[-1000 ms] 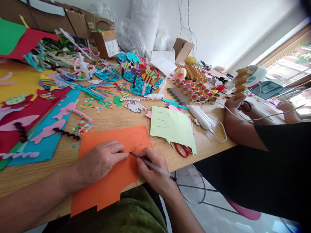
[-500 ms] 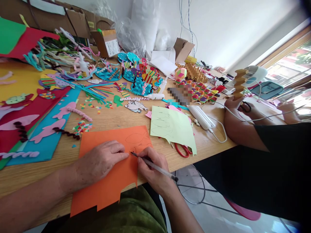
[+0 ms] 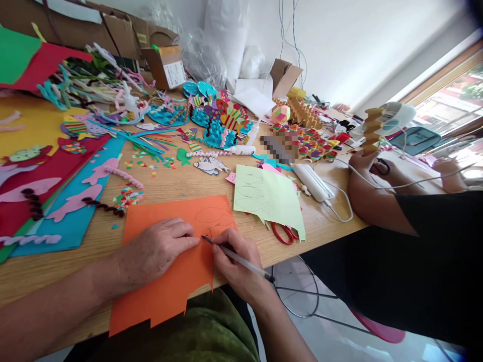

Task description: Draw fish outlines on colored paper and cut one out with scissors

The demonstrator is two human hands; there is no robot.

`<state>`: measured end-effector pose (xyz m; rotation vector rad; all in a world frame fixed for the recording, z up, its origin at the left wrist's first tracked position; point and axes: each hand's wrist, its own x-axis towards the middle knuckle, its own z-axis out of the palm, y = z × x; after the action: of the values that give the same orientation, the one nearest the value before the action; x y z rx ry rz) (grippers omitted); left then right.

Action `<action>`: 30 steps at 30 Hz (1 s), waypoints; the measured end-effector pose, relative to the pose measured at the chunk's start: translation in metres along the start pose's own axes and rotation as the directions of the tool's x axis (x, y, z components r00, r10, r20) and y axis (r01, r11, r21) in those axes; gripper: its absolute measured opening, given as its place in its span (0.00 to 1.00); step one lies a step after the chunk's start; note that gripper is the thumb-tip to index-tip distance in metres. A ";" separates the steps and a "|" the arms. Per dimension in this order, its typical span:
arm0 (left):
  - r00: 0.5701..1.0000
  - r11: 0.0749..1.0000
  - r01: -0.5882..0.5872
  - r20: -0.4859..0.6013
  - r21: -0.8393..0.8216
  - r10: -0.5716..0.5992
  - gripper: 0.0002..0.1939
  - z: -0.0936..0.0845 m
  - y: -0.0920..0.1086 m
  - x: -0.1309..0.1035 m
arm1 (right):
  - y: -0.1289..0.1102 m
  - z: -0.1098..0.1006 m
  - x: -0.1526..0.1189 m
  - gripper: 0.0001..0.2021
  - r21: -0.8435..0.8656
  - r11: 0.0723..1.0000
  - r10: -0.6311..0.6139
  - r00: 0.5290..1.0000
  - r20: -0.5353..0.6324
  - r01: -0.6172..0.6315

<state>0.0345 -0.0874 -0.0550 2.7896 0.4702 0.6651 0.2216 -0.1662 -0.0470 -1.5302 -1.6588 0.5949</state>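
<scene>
An orange paper (image 3: 177, 281) with a cut, jagged lower edge lies at the table's front edge, with fish outlines drawn near its upper right corner. My left hand (image 3: 160, 246) rests on it, palm down, fingers lying on the paper and holding nothing. Between the fingers of my right hand (image 3: 237, 259) is a clear pen (image 3: 247, 263), its tip touching the paper beside the lower outline. Just right of the orange sheet is a light green paper (image 3: 267, 193) with pencilled fish shapes, partly covering red-handled scissors (image 3: 283, 235).
Foam sheets with pink fish cutouts (image 3: 75, 202) lie left. Behind are pipe cleaners, a glue bottle (image 3: 243, 150) and blue decorated crafts (image 3: 221, 131). A white power strip (image 3: 314, 182) with a cable is right, near another person's arm (image 3: 373, 193) and a folded yellow paper piece (image 3: 372, 129).
My right hand and the pen's rear end have shifted very slightly left. My left hand and the orange paper look unmoved.
</scene>
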 end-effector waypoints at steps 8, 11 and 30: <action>1.000 1.000 0.004 0.001 0.003 -0.004 0.18 0.000 0.000 0.001 | 0.001 0.000 0.001 0.04 -0.005 1.000 0.000 1.000 0.000 0.000; 1.000 1.000 0.004 -0.002 0.005 -0.004 0.19 0.000 0.000 0.001 | 0.000 0.000 0.002 0.04 -0.008 1.000 0.003 1.000 -0.018 -0.003; 1.000 0.999 0.006 0.028 0.033 -0.007 0.19 -0.006 0.003 0.005 | -0.003 -0.002 0.003 0.04 0.027 0.999 0.031 0.999 -0.016 -0.031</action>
<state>0.0363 -0.0873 -0.0466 2.8232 0.4894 0.6207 0.2214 -0.1644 -0.0432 -1.5399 -1.6114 0.6179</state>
